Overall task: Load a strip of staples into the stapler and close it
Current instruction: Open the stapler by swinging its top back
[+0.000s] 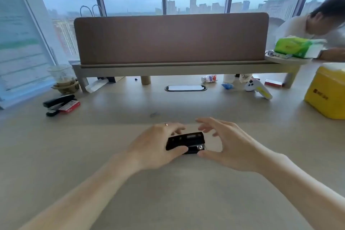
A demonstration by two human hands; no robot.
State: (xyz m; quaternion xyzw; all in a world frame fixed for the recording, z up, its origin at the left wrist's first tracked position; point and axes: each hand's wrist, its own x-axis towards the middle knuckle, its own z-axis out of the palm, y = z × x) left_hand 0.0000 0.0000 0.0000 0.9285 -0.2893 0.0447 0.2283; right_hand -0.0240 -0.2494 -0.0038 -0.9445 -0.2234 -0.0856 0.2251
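Observation:
A small black stapler [188, 141] lies on the light wooden desk [168, 192] in front of me. My left hand [155, 145] grips its left end, thumb on the near side and fingers over the far side. To the right of the stapler my right hand [224, 142] hovers with fingers spread and curved; its thumb tip is close to the stapler's near right corner, and I cannot tell whether it touches. No loose staple strip shows near the hands. At the far left lie a second black stapler [58, 101] and a red staple box [70, 106].
A brown desk divider [171, 37] on a raised shelf crosses the back. A plastic cup [62, 78] stands at back left, a yellow box [326, 89] at right, a green tissue pack [298, 46] above it. A white controller [258, 87] and small clutter lie under the shelf. Another person sits at far right.

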